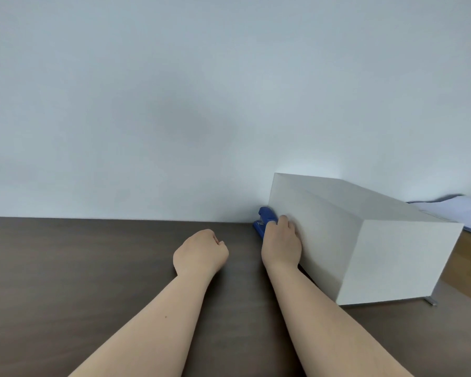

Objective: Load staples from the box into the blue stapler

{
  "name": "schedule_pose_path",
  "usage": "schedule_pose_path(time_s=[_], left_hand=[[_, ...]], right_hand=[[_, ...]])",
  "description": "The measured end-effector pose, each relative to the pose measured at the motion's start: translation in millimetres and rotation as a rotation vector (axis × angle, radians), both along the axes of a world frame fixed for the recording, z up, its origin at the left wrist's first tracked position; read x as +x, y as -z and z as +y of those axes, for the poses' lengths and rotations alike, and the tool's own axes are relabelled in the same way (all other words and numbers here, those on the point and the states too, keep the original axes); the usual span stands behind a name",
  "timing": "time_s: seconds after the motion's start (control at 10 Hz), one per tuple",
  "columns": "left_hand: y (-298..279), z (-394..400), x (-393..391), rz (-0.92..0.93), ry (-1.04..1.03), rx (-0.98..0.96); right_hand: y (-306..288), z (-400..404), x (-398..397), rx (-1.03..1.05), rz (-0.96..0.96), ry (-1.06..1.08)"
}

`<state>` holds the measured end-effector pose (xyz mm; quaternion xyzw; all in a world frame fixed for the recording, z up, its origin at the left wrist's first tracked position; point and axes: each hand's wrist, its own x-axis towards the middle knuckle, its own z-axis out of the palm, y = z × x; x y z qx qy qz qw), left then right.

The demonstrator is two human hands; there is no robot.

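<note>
The blue stapler [264, 219] lies on the dark wooden table [93, 268], at the back beside the left face of a big white box-shaped block [337, 235]. My right hand [282, 243] lies over the stapler's near end with its fingers curled around it; most of the stapler is hidden by the hand. My left hand [200, 253] rests on the table to the left as a loose fist with nothing seen in it. No staple box is visible.
A plain pale wall [201, 104] stands right behind the table. Pale blue papers [457, 210] lie behind the white block at the far right. A lighter wooden surface [468, 265] shows right of the block, with a small metal foot [431, 300] at its corner.
</note>
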<state>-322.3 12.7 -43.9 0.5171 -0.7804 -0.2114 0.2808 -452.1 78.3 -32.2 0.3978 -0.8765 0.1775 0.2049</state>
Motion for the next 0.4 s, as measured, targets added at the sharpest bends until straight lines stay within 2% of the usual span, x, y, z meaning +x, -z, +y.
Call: schedule_pose_path(time_s=[0.2,0.4], left_hand=[[-2,6,2,-0.004,0.054,0.001],[-5,19,10,-0.001,0.068,0.004]], right_hand=[[4,8,4,-0.069,-0.15,-0.008],[-2,46,20,-0.354,-0.492,-0.119]])
